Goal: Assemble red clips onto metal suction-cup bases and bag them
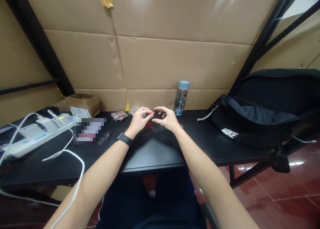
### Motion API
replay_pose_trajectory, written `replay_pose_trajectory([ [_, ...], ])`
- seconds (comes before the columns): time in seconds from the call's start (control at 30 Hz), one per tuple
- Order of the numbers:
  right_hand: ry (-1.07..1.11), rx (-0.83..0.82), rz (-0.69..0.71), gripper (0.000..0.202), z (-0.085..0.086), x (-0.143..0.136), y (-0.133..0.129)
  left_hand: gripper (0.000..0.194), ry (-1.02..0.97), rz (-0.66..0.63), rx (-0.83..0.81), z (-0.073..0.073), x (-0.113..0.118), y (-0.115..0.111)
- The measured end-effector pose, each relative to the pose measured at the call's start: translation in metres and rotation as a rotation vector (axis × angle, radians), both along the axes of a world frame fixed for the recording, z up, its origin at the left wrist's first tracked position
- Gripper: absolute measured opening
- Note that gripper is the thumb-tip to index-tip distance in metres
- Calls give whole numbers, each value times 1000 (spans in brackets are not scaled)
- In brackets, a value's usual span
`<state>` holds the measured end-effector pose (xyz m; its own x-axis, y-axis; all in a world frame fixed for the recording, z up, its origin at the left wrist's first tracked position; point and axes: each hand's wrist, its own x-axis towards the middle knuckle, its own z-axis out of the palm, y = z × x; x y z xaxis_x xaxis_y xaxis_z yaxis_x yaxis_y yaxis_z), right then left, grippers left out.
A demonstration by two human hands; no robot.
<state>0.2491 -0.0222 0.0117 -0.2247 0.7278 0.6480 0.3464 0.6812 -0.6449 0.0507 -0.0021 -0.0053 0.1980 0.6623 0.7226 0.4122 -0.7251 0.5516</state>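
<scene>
Over the black table, my left hand (140, 120) and my right hand (167, 118) meet, fingertips almost touching. Thumb and fingers of the left are pinched, with a bit of red showing between them. The right is curled, its thumb and index finger closed at the tips beside the left hand's. What the two hold is too small and dark to name. Just below the left hand lies a red cord (149, 125) on the table. Small clear plastic packets (119, 115) with reddish contents sit to the left of it.
A water bottle (181, 98) with a blue lid stands behind my right hand. At right is a black backpack (255, 119). A white power strip (37, 135), its cables, an open cardboard box (84, 104) and a blurred-out item (90, 130) occupy the left. Cardboard panels (155, 62) back the table.
</scene>
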Motion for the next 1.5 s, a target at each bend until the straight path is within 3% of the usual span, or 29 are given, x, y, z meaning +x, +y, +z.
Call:
replay_pose_trajectory([
  [0.43, 10, 38, 6, 50, -3, 0, 2, 12, 105, 55, 36, 6, 2, -9],
  [0.77, 204, -122, 64, 44, -9, -4, 6, 8, -6, 105, 106, 0, 11, -9],
  [0.97, 165, -192, 126, 34, -6, -1, 8, 12, -44, 130, 101, 1, 10, -10],
  [1.13, 143, -116, 95, 24, -7, -1, 9, 12, 11, 130, 132, 4, 7, -11],
  [1.27, 37, -43, -8, 21, -6, -1, 7, 11, 48, 113, 108, 7, 6, -12],
  [1.43, -79, 25, -54, 15, -4, 1, 6, 28, 31, -10, 72, 15, 2, -16],
  [1.5, -131, 84, -56, 11, -4, 3, 6, 32, 110, -48, 71, 16, 0, -18],
])
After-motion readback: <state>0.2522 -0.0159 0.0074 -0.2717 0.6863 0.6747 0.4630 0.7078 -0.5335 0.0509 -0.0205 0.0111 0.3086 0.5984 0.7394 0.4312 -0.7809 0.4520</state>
